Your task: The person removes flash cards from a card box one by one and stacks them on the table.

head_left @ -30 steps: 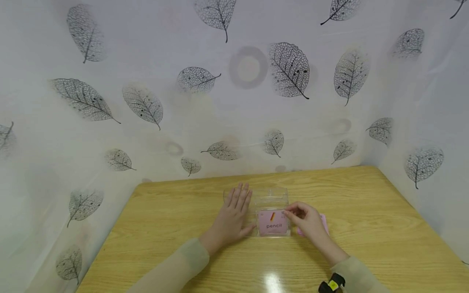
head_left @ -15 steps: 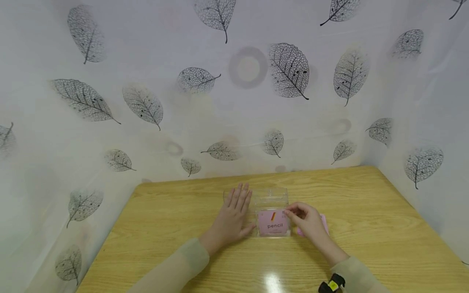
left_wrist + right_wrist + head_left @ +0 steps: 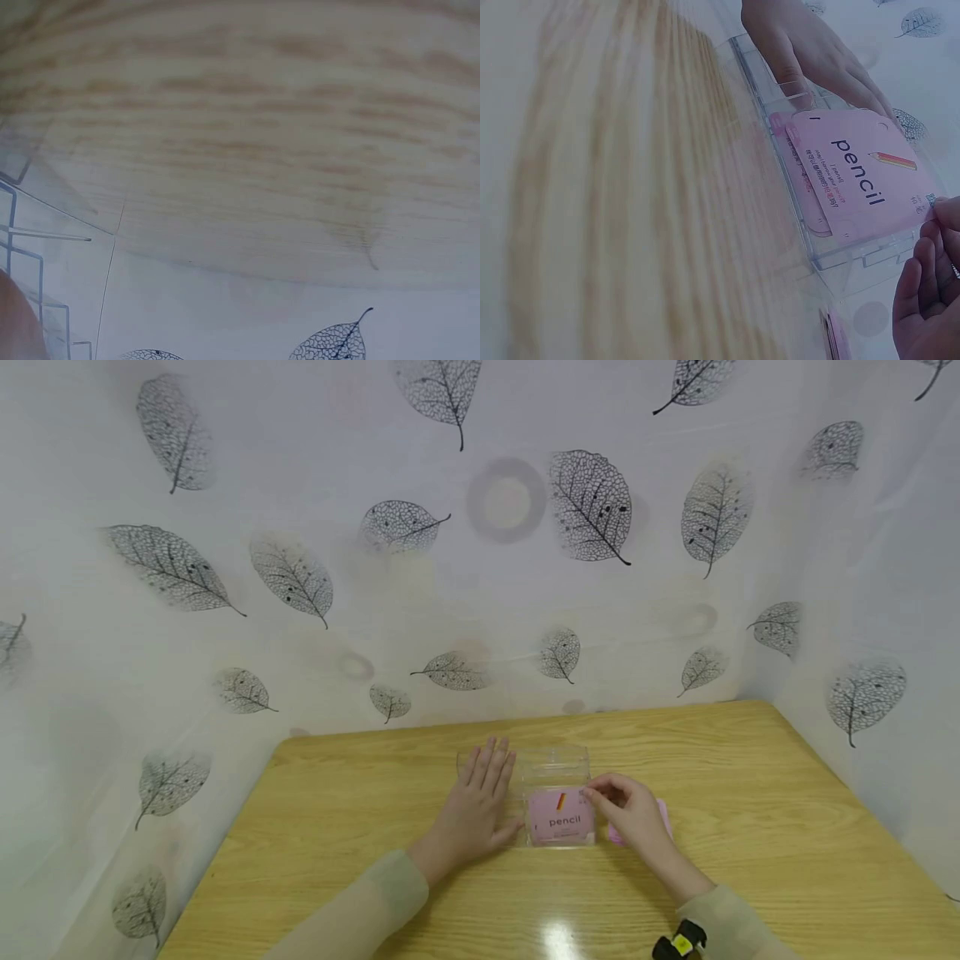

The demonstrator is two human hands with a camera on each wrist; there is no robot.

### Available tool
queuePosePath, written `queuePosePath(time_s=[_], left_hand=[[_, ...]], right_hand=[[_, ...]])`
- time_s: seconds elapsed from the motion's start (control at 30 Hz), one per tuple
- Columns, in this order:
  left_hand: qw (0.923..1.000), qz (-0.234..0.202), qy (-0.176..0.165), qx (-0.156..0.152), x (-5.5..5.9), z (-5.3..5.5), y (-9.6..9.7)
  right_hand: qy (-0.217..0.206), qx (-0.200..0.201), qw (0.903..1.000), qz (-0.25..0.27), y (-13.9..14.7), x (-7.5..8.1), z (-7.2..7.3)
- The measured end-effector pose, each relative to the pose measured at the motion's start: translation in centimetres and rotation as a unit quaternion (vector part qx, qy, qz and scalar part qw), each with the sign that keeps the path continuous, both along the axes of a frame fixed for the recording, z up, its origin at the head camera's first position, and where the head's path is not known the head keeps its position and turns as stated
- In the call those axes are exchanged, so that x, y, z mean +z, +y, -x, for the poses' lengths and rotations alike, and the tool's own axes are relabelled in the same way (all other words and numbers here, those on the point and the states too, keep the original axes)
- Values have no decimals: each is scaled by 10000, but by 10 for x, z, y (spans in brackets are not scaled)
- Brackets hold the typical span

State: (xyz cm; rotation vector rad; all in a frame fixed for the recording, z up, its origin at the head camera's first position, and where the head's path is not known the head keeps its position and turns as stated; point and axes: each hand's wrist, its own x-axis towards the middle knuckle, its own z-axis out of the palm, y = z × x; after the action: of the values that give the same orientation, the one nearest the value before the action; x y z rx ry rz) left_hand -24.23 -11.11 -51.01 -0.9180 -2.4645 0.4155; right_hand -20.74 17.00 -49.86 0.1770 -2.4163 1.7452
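A clear plastic box [image 3: 557, 767] with several compartments lies on the table. My left hand [image 3: 474, 810] rests flat over its left part, fingers straight and pointing away. Between the thumb and index finger of my right hand [image 3: 633, 817] is the upper right corner of a pink card [image 3: 557, 829], printed "pencil" with a picture of a pencil. In the right wrist view this card [image 3: 870, 176] sits tilted at the box's front right compartment, partly over another pink card [image 3: 808, 187]. The left wrist view catches only a bit of a finger and the box's clear edges.
More pink cards [image 3: 665, 818] lie on the table to the right of the box, partly hidden by my right hand. The wood-grain table [image 3: 337, 827] ends at a leaf-patterned white curtain [image 3: 315, 460]. A black strap [image 3: 678, 941] is at the right sleeve.
The pencil card has shifted slightly to the right, held at its corner by my right hand. My left hand has stayed in place on the box.
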Motion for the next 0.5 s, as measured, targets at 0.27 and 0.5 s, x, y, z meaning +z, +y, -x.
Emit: queuePosePath(time_s=[0.27, 0.5], left_hand=[[9999, 63, 151, -4, 0, 1, 0], [10000, 68, 27, 17, 1, 1, 1]], right_hand=[[-21, -54, 10000, -18, 1, 3, -1], [141, -134, 9996, -180, 2, 3, 0]])
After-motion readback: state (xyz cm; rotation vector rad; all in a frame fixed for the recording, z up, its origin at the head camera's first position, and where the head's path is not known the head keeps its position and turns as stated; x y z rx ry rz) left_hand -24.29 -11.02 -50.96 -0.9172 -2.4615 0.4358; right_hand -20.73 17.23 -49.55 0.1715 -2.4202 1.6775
